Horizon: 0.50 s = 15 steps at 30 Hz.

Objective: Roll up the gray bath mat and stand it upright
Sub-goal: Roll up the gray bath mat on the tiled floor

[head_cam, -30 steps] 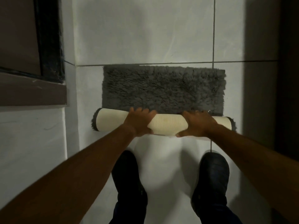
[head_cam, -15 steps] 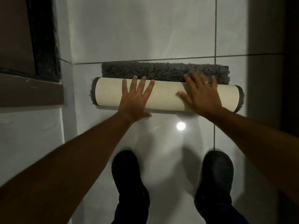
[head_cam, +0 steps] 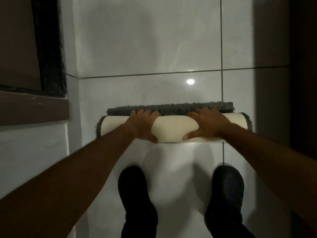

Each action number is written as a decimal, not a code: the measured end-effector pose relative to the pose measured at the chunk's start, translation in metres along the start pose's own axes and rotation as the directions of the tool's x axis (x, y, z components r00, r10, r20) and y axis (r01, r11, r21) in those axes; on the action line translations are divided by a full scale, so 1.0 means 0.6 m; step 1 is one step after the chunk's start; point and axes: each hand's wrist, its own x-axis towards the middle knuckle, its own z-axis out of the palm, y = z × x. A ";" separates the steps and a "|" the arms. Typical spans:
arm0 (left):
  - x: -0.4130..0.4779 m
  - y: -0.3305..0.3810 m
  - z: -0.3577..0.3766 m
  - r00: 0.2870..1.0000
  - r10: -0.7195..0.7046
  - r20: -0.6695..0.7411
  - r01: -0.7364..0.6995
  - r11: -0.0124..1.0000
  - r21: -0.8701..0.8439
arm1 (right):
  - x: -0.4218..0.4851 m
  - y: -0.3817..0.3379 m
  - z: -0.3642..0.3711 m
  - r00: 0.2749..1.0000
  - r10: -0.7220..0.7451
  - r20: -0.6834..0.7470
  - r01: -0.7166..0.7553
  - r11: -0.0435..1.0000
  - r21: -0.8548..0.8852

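The gray bath mat (head_cam: 173,128) lies on the white tiled floor as a horizontal roll, cream ribbed backing outward. A thin strip of shaggy gray pile shows along its far edge, and gray fringe shows at both ends. My left hand (head_cam: 141,125) wraps the roll left of its middle, fingers over the top and thumb under the near side. My right hand (head_cam: 208,123) clasps it right of the middle in the same way.
A dark door frame and a brown threshold (head_cam: 34,107) stand at the left, above a white step. A dark wall (head_cam: 301,83) runs down the right side. My two dark shoes (head_cam: 137,193) stand on the floor just in front of the roll.
The roll took up almost all of the flat gray pile. My hands went from lying flat and spread on the roll to curling around it.
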 end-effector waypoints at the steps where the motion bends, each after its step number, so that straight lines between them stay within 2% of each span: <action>1: 0.019 -0.013 -0.011 0.998 -0.015 0.069 0.018 0.999 -0.046 | 0.016 0.010 -0.010 1.000 -0.017 -0.007 0.017 1.000 -0.021; 4: 0.067 -0.048 -0.043 0.974 -0.045 0.223 0.068 0.993 -0.098 | 0.054 0.037 -0.035 1.000 -0.017 -0.007 0.017 1.000 -0.004; 6: 0.079 -0.056 -0.047 0.963 -0.032 0.268 0.062 0.993 -0.104 | 0.065 0.044 -0.035 1.000 -0.009 0.010 0.008 0.999 0.044; 11: 0.069 -0.049 -0.031 0.973 -0.025 0.229 0.064 0.984 -0.167 | 0.065 0.040 -0.029 0.998 -0.015 0.067 0.007 0.993 0.114; 15: 0.061 -0.041 -0.033 0.976 -0.027 0.216 0.053 0.992 -0.116 | 0.072 0.016 -0.048 0.990 -0.068 0.126 0.043 0.981 0.187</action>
